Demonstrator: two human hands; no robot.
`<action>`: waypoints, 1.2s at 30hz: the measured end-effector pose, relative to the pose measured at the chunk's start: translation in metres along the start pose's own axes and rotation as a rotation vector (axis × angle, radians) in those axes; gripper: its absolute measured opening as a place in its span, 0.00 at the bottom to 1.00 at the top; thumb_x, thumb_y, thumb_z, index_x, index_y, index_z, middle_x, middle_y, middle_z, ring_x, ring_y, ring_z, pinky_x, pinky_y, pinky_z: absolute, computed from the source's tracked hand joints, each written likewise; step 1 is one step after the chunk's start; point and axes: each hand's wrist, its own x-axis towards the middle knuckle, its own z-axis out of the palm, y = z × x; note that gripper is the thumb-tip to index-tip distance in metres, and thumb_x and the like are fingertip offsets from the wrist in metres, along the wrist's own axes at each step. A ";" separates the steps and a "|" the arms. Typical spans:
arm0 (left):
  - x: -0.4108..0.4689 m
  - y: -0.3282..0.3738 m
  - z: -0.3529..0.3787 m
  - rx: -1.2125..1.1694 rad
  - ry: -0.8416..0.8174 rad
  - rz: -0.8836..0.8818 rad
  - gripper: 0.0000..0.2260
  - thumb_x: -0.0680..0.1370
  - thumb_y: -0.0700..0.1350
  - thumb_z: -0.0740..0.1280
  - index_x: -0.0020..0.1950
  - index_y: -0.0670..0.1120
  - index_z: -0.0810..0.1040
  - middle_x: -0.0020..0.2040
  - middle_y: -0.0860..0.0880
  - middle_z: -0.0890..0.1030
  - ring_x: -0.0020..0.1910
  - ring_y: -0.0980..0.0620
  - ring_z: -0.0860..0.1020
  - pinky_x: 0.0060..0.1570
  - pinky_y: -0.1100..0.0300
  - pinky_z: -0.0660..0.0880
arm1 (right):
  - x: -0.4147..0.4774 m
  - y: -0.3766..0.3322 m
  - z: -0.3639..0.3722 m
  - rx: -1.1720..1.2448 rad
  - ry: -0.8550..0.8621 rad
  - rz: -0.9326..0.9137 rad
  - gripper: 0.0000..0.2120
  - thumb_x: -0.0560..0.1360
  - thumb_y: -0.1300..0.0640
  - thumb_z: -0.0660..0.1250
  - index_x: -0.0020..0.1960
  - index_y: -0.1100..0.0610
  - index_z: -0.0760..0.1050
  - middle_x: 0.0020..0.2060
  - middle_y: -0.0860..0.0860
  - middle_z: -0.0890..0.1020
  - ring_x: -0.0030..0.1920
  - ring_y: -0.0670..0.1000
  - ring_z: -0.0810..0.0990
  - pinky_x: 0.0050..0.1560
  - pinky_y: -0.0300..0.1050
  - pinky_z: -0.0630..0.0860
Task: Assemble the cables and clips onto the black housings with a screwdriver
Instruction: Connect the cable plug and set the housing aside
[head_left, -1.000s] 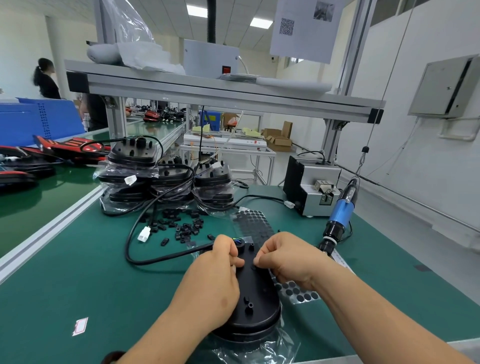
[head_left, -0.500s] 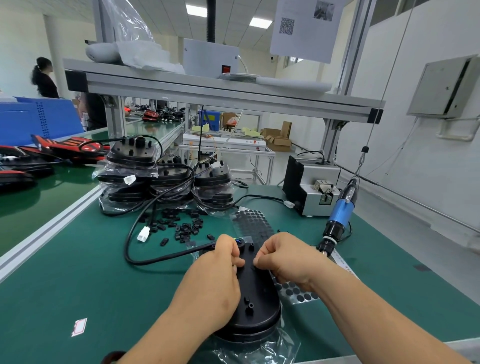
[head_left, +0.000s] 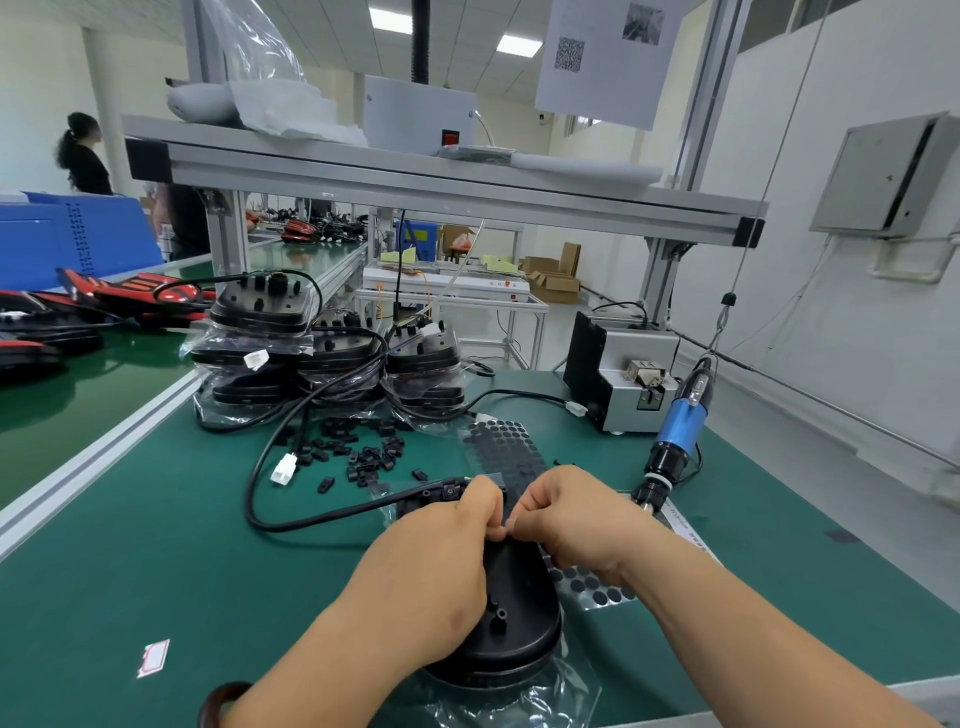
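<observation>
**Head view: two hands meeting over the far end of a black housing**

The black housing (head_left: 519, 618) lies flat on the green counter (head_left: 156, 571), directly beneath the fingers and partly on a clear plastic bag (head_left: 524, 706). The left hand (head_left: 431, 566) rests on the housing's left flank. Its fingers (head_left: 483, 499) are curled, and their tips meet those of the right hand (head_left: 582, 519) above the housing's far end. The right fingers (head_left: 535, 501) are likewise curled. Whether either set pinches a part cannot be told, since the contact point is hidden between the fingertips.

A black cable (head_left: 311, 521) leaves the housing just beyond the left fingers, loops away to their left, and ends in a white connector (head_left: 284, 469). Loose black clips (head_left: 363, 452) are scattered beyond the fingers, to the left. A sheet of round black pads (head_left: 501, 447) lies straight beyond them and reappears under the right wrist.

The blue-bodied screwdriver (head_left: 684, 423) hangs tip-down just right of the right fingers, held by neither hand. Stacked housings (head_left: 332, 358), bagged and cabled, stand well beyond the fingers. A grey feeder box (head_left: 613, 384) sits beyond and to the right.
</observation>
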 end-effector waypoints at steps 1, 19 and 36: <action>0.000 0.001 -0.001 0.018 -0.011 0.011 0.10 0.76 0.41 0.56 0.46 0.55 0.57 0.50 0.52 0.81 0.43 0.48 0.76 0.42 0.46 0.75 | 0.000 0.000 0.000 0.006 -0.006 0.005 0.09 0.71 0.62 0.66 0.38 0.68 0.76 0.26 0.55 0.67 0.24 0.51 0.62 0.24 0.36 0.61; 0.001 0.002 -0.003 0.114 -0.071 0.076 0.12 0.77 0.43 0.56 0.46 0.57 0.52 0.59 0.60 0.77 0.46 0.54 0.72 0.37 0.55 0.71 | -0.057 0.035 0.044 0.203 0.488 -0.143 0.07 0.73 0.59 0.71 0.40 0.47 0.78 0.28 0.45 0.78 0.29 0.40 0.72 0.36 0.33 0.71; -0.002 0.009 -0.007 0.103 -0.086 0.088 0.11 0.77 0.48 0.55 0.44 0.57 0.51 0.35 0.58 0.70 0.37 0.56 0.71 0.31 0.62 0.62 | -0.042 0.033 0.044 0.048 0.380 -0.100 0.08 0.76 0.59 0.68 0.53 0.53 0.83 0.44 0.54 0.82 0.46 0.47 0.82 0.40 0.30 0.69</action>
